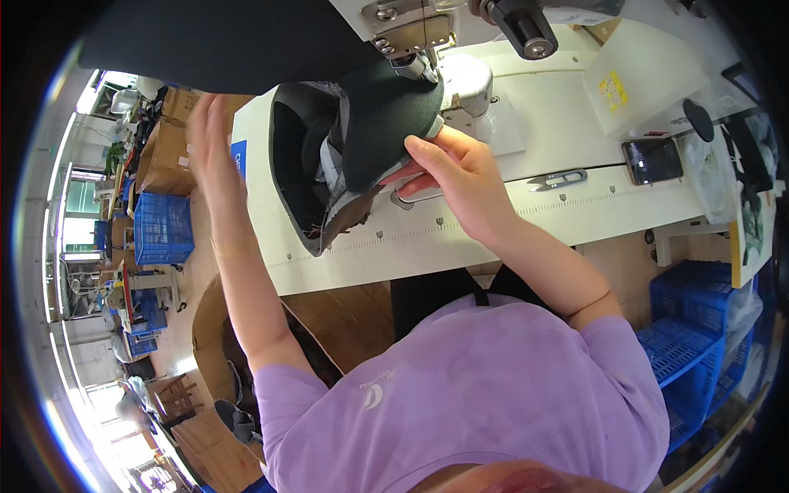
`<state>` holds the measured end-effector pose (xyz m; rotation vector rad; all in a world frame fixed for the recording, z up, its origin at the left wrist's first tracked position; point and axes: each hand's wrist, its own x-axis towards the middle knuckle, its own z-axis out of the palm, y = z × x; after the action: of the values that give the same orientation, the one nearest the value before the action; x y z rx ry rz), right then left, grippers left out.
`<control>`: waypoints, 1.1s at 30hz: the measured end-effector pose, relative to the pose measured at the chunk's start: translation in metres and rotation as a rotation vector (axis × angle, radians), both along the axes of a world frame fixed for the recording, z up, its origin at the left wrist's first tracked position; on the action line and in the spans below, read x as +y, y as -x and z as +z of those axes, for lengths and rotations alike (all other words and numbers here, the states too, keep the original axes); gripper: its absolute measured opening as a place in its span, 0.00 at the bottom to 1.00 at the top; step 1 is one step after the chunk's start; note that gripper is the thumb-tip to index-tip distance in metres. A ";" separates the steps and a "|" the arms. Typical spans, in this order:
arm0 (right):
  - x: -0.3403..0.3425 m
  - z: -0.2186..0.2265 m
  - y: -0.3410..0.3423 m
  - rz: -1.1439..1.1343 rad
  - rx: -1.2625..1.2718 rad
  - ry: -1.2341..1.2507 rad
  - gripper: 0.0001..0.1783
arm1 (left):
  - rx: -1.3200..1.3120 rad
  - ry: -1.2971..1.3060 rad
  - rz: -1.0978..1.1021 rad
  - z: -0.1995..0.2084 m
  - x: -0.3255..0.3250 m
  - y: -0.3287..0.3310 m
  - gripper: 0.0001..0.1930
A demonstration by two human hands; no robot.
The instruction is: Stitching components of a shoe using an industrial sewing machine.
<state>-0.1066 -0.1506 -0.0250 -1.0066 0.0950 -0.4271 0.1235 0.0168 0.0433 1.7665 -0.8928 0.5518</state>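
Head view: left hand [217,156] blurred, right hand [467,179] partly behind dark fabric [380,123]

The left hand [218,164] blurs at the table's [353,269] left edge, while some fingertips of the right hand [467,177] vanish behind dark fabric [386,119]. The sewing machine [417,38] is cropped at the top, as is an unidentifiable dark shape [214,45] hiding the table's far left corner.
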 end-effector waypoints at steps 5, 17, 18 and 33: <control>0.005 0.000 -0.006 -0.016 -0.022 -0.071 0.13 | 0.985 0.014 -0.439 -0.048 -0.030 -0.061 0.15; -0.013 -0.004 0.002 -0.075 0.053 -0.009 0.12 | 0.847 0.116 -0.557 -0.017 -0.007 -0.003 0.09; -0.014 -0.003 0.002 -0.086 0.059 0.014 0.12 | 0.839 0.122 -0.547 -0.017 -0.006 -0.001 0.10; -0.007 -0.003 0.021 -0.107 0.117 0.074 0.16 | 0.689 0.183 -0.365 -0.005 0.013 0.058 0.11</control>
<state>-0.1279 -0.1575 -0.0282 -1.1022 0.2405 -0.4724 0.0654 0.0295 0.0378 1.4274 -0.6205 -0.2090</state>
